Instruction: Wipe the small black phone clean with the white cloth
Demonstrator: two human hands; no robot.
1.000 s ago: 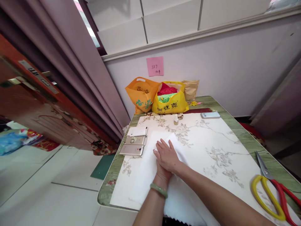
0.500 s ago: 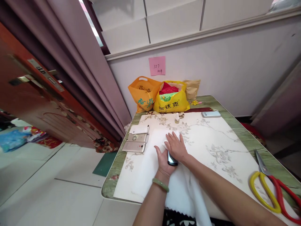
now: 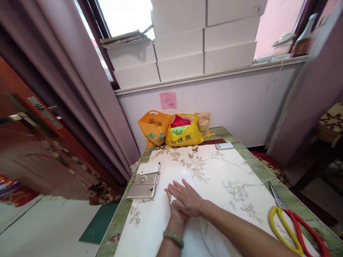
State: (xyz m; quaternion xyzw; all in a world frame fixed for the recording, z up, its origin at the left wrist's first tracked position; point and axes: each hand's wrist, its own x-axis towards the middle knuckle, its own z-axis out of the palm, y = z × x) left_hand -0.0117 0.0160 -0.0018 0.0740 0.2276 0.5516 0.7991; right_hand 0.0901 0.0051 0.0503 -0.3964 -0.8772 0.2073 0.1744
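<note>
My left hand (image 3: 177, 214), with a green bangle (image 3: 173, 238) at the wrist, lies palm up under my right hand (image 3: 187, 198). The right hand presses down across it, fingers stretched out. Some white cloth (image 3: 171, 197) shows between the two palms, and more of it spreads on the table beneath the forearms. The dark glossy phone seen earlier in the left palm is now hidden between the hands. To the left lie a white phone (image 3: 148, 168), a gold phone (image 3: 146, 179) with a round emblem, and a rose-gold phone (image 3: 141, 191), side by side.
Scissors (image 3: 286, 217) with yellow and red handles lie at the right edge. At the back stand an orange bag (image 3: 155, 128), a yellow bag (image 3: 184, 137) and a brown paper bag (image 3: 203, 121). A small bottle (image 3: 190, 153) and a silver phone (image 3: 224, 146) are in front of them.
My right hand has slid down over the left, covering the dark phone that showed between them. The view has tilted up, so more of the window and wall appears.
</note>
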